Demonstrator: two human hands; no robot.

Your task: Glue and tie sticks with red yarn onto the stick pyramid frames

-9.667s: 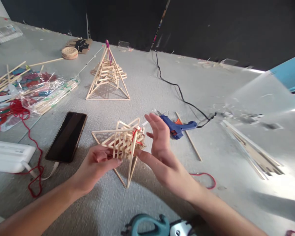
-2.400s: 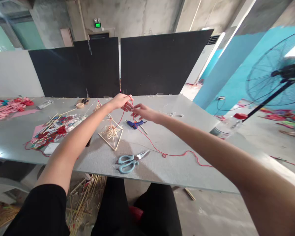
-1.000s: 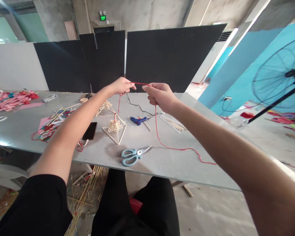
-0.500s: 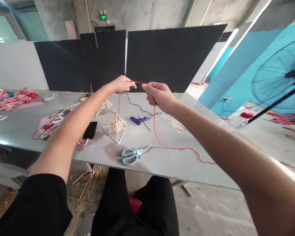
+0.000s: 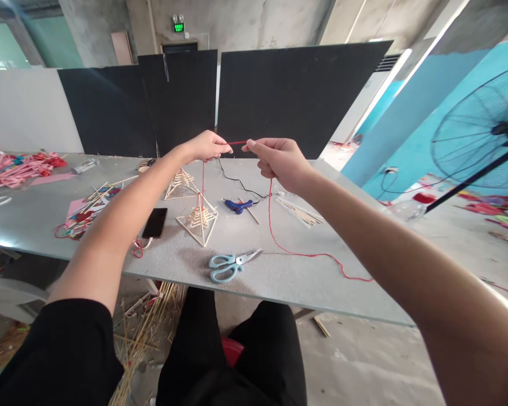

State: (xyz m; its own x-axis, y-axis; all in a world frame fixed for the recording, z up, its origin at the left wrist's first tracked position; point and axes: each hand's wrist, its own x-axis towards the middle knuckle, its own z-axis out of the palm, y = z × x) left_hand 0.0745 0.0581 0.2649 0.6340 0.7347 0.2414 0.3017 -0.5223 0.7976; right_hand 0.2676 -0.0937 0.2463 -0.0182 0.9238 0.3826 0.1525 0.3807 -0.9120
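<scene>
Both my arms are stretched out and raised above the grey table (image 5: 279, 276). My left hand (image 5: 205, 146) pinches a red string (image 5: 270, 220) and my right hand (image 5: 279, 160) is closed on the same string a little to the right. A short taut piece runs between the hands. From my left hand the string drops straight down to the tip of a wooden stick pyramid (image 5: 198, 217) on the table. From my right hand it hangs down and trails off to the right across the table.
Blue-handled scissors (image 5: 226, 266) lie near the front edge. A blue glue gun (image 5: 237, 206) with its cord, a black phone (image 5: 154, 223), a second stick pyramid (image 5: 180, 185) and loose sticks and red yarn at the left lie on the table. A standing fan (image 5: 478, 141) is at the right.
Nearly ten seconds ago I held the pyramid up close with both hands. Since then I leaned back and lifted the string; in the last second my hands have barely shifted.
</scene>
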